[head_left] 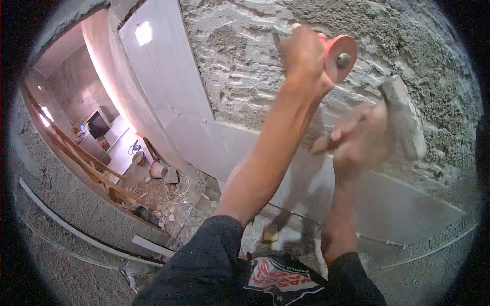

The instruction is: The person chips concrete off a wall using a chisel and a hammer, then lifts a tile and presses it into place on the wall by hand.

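Note:
My left hand (pixel 302 57) is wrapped round a chisel (pixel 343 60) that has a round red hand guard. Its metal end shows in the middle of the guard, and the blade side points up and left at the rough wall (pixel 235 66). To the right and lower, my right hand (pixel 363 133), smeared by motion, grips a hammer. The hammer's grey, dusty head (pixel 403 117) stands apart from the chisel's end, and a short bit of handle sticks out left of the fist.
Pale tiles (pixel 158 61) cover the wall at left and below the rough mortar. An opening at left shows a room with wooden poles (pixel 76 148), a bucket (pixel 157 169) and rubble on the floor. A light strip (pixel 76 229) runs along the lower left.

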A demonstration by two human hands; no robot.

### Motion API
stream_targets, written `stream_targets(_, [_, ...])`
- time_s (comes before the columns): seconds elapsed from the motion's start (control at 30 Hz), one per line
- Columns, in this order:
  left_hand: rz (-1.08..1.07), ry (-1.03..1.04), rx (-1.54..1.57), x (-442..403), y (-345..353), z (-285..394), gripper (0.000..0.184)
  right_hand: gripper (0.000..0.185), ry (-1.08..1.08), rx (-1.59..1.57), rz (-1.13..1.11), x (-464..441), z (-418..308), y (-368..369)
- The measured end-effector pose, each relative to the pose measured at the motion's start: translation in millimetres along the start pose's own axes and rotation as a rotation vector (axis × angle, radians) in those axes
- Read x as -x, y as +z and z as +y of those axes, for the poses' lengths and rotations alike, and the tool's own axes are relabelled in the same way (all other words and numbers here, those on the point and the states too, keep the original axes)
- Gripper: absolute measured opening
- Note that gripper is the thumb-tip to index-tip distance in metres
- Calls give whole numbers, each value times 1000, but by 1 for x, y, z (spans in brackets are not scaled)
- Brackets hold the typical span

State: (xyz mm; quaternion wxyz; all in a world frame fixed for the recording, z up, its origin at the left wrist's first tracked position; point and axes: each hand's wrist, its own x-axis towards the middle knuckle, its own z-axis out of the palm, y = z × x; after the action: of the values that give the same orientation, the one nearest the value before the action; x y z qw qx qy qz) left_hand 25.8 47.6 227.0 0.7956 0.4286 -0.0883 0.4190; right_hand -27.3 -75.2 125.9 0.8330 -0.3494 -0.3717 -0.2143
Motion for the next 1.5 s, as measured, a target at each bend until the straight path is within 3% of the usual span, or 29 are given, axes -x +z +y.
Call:
stream_targets(0.07, [-21,102,-86,-11,-5,-14,23,37,124,256,24,-8,3,10])
stream_targets(0.1, [153,-231,154,9,14,26,21,36,185,373,-33,-20,-10,12])
stream_targets(0.13, [57,-242,248,4,3,11,21,35,236,488,-91,-29,-20,13])
stream_targets(0.23, [-172,-173,314,-31,-15,-7,21,31,86,162,-45,-23,9,10])
stream_targets(0.3, [-134,-108,43,-27,-27,5,26,30,101,124,-47,-13,11,9])
stream_targets(0.4, [-1,-124,32,-15,-15,20,25,28,147,327,-135,-18,-9,10])
stream_targets(0.43, [44,-124,22,-14,-15,22,24,30,132,0,-51,-11,-7,18])
stream_targets(0.47, [103,-135,8,-8,-19,20,23,31,17,192,-80,-12,9,14])
stream_targets(0.5, [25,-3,-315,-23,-38,7,24,32,-94,379,-106,-16,33,10])
stream_targets(0.53, [-57,129,-635,-54,-65,-15,26,33,16,362,-128,-12,27,10])
stream_targets(0.6, [-42,132,-683,-49,-73,-16,29,35,236,339,-164,-3,17,10])
stream_targets(0.67, [131,-76,-131,-12,-47,35,33,35,265,102,-64,7,8,26])
stream_targets(0.73, [121,-41,-291,-33,-68,33,40,39,113,108,-57,12,32,38])
stream_targets(0.77, [122,-53,-360,-31,-74,34,39,39,63,278,-133,4,48,39])
stream_targets(0.8, [115,-53,-417,-30,-74,39,39,39,140,312,-164,4,47,35])
stream_targets(0.83, [29,-118,-204,-23,-76,50,39,39,217,348,-198,4,46,32])
stream_targets(0.93, [64,-81,-433,12,-69,66,37,40,355,367,-175,19,27,26])
stream_targets(1.07, [-40,-89,-430,35,-58,46,38,39,381,108,-50,36,0,11])
stream_targets(1.23, [75,-115,-474,33,-37,42,37,47,417,68,95,35,-25,-3])
stream_targets(1.4, [71,-156,-270,28,-39,53,36,41,111,-18,155,30,-55,4])
stream_targets(1.47, [62,-172,-248,33,-41,56,33,38,38,-61,135,29,-55,-2])
stream_targets(1.5, [53,-172,-237,34,-41,59,32,34,101,-135,134,30,-61,-2])
